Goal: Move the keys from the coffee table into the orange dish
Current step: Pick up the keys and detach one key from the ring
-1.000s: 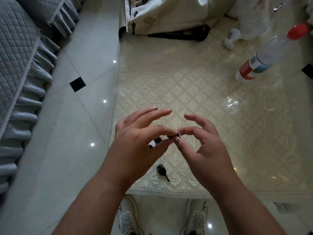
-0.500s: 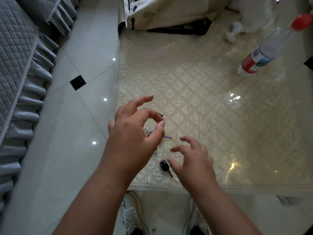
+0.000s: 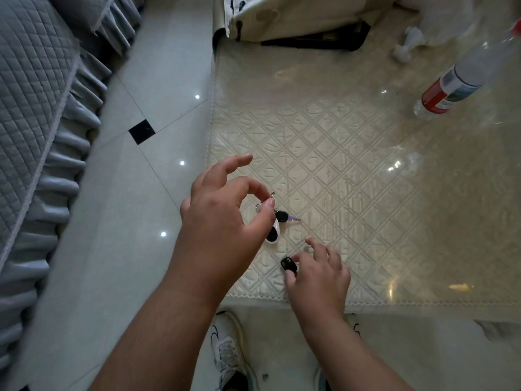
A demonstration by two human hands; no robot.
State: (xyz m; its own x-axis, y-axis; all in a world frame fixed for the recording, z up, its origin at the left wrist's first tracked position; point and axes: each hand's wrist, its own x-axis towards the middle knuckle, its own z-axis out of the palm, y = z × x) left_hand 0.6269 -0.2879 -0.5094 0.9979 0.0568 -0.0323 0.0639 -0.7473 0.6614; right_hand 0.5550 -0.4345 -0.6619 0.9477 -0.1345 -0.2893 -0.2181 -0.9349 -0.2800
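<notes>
My left hand [image 3: 225,218] pinches a metal key ring between thumb and forefinger, just above the coffee table [image 3: 366,170]. From the ring hangs a key bunch [image 3: 277,221] with a white-and-black fob and a black-headed key with a purple blade. My right hand [image 3: 318,272] is lower, near the table's front edge, with its thumb and fingertips touching a separate black car key [image 3: 288,265] that lies on the table. No orange dish is in view.
A clear bottle [image 3: 462,77] with a red-and-white label lies at the back right. A cream bag [image 3: 290,18] and a small white object [image 3: 406,49] sit at the far edge. A grey quilted sofa [image 3: 36,108] stands on the left across a tiled floor.
My right hand has let go of the ring, dropped toward the front edge and reached the black car key. My left hand has kept the ring with the bunch hanging from it.
</notes>
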